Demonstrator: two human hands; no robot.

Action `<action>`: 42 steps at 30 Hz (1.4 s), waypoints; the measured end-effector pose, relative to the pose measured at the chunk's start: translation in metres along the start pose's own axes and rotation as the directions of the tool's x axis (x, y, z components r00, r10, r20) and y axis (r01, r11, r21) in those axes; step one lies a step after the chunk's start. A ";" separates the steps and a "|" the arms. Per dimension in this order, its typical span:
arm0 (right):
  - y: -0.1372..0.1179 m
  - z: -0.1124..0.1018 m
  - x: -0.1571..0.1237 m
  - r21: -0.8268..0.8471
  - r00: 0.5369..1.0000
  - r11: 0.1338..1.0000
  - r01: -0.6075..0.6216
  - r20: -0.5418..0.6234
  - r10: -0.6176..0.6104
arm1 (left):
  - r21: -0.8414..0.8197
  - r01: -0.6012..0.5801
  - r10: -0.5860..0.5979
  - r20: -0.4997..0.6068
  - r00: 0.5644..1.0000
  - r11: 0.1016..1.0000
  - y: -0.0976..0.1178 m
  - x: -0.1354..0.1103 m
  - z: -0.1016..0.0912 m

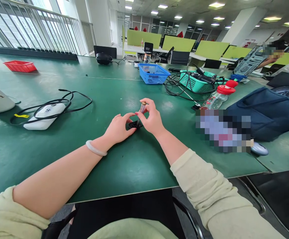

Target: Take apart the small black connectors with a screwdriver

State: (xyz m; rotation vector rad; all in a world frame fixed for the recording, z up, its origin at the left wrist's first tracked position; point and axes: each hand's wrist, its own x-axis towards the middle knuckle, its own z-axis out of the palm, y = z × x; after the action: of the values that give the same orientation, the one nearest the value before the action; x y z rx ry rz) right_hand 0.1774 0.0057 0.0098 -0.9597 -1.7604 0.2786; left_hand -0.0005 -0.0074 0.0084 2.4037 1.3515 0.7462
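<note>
A small black part [134,125] lies on the green table [124,166] in front of me. My left hand [118,128] rests beside it, thumb and forefinger pinched on its left side. My right hand [151,117] is closed round a small screwdriver with a clear handle [142,107], held upright with its tip down on the black part. A pale bangle sits on my left wrist.
A white device wrapped in black cable [46,114] lies to the left. A blue basket [153,73] and a teal basket of cables [196,81] stand further back. A red-capped bottle [219,96], a dark blue bag [264,113] and a red tray [20,66] are around.
</note>
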 end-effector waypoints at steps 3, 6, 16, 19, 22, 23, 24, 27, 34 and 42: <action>-0.004 -0.002 -0.001 -0.036 0.989 0.993 0.114 -0.087 -0.117 | 0.002 -0.035 0.035 -0.035 0.999 0.999 -0.001 0.000 0.000; -0.009 -0.007 -0.003 -0.052 0.949 0.984 0.167 -0.262 -0.175 | 0.011 0.015 -0.013 -0.138 0.990 1.000 -0.005 0.002 -0.003; 0.007 -0.004 -0.002 -0.052 0.981 0.996 -0.071 -0.186 0.060 | 0.130 0.360 -0.321 -0.251 0.913 0.924 -0.047 0.006 -0.017; 0.007 -0.001 -0.002 0.011 0.989 0.998 -0.068 -0.132 0.069 | 0.259 0.353 -0.321 -0.159 0.934 0.899 -0.052 0.004 -0.011; 0.007 0.002 -0.003 0.073 0.995 0.996 -0.057 -0.078 0.063 | 0.316 0.285 -0.263 -0.111 0.958 0.905 -0.049 0.003 -0.006; 0.007 0.003 -0.003 0.093 0.996 0.994 -0.059 -0.068 0.065 | 0.302 0.264 -0.245 -0.098 0.965 0.916 -0.047 0.004 -0.006; 0.008 0.004 -0.003 0.111 0.996 0.992 -0.062 -0.061 0.069 | 0.274 0.247 -0.234 -0.078 0.969 0.930 -0.044 0.004 -0.006; 0.012 0.005 -0.003 0.156 0.995 0.985 -0.078 -0.051 0.087 | 0.137 0.228 -0.228 -0.015 0.974 0.964 -0.031 0.006 -0.009; 0.016 0.006 -0.002 0.242 0.993 0.967 -0.074 -0.072 0.094 | 0.046 -0.048 0.042 0.121 0.992 0.998 -0.008 -0.001 -0.001; 0.010 0.003 -0.002 0.210 0.989 0.975 -0.073 -0.110 0.097 | 0.073 -0.055 0.041 0.177 0.983 0.996 -0.013 -0.001 0.002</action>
State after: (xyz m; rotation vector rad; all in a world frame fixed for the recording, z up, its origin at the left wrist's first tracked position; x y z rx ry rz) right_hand 0.1799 0.0117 0.0009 -0.8850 -1.5505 0.4407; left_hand -0.0093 -0.0010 0.0002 2.5036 1.2788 0.4878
